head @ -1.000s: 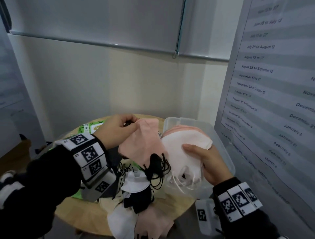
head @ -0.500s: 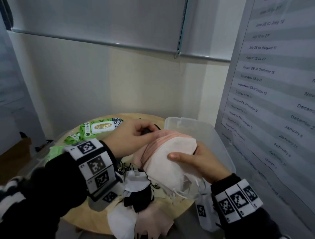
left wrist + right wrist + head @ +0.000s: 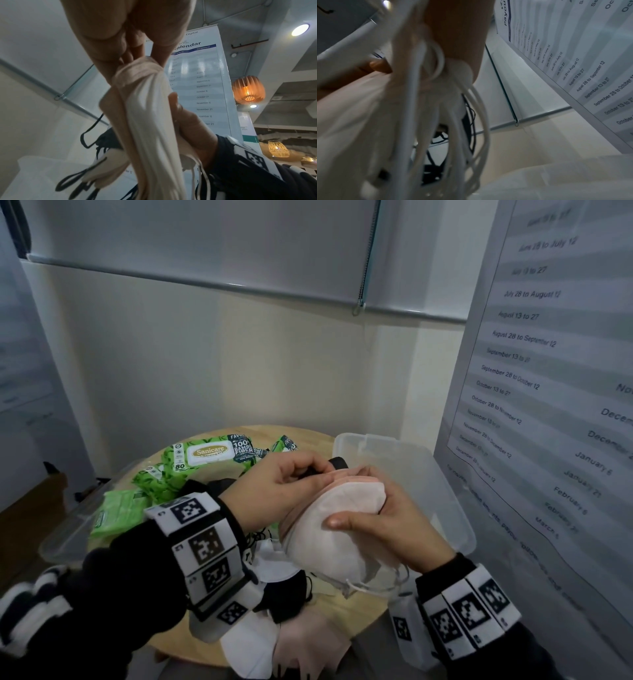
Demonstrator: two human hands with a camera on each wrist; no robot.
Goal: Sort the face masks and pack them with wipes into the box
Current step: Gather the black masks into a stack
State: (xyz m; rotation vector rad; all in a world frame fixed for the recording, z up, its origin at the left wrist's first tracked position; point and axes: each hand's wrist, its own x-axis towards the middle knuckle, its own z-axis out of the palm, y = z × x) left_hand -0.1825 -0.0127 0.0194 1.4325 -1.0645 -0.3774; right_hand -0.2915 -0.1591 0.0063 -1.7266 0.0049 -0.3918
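My right hand [image 3: 380, 510] grips a stack of pale pink and white face masks [image 3: 337, 530], thumb on its front, just left of the clear plastic box [image 3: 416, 470]. My left hand [image 3: 317, 475] pinches the top edge of the same stack. The left wrist view shows the stack [image 3: 150, 121] edge-on, with my left fingertips [image 3: 137, 59] squeezing its top. White ear loops [image 3: 453, 108] hang below my right hand. Green wipes packs [image 3: 212, 453] lie at the back left of the round wooden table [image 3: 356, 611]. I cannot see into the box's bottom.
Loose masks lie on the table's near side: white [image 3: 250, 645], black [image 3: 289, 601] and pink [image 3: 311, 642]. A smaller green wipes pack [image 3: 118, 515] sits at the left. A calendar banner [image 3: 548, 371] stands close on the right, a wall behind.
My left hand has brought the pink mask with black loops onto the stack in my right hand. Both hands now squeeze the stack together, slightly left of where it was.
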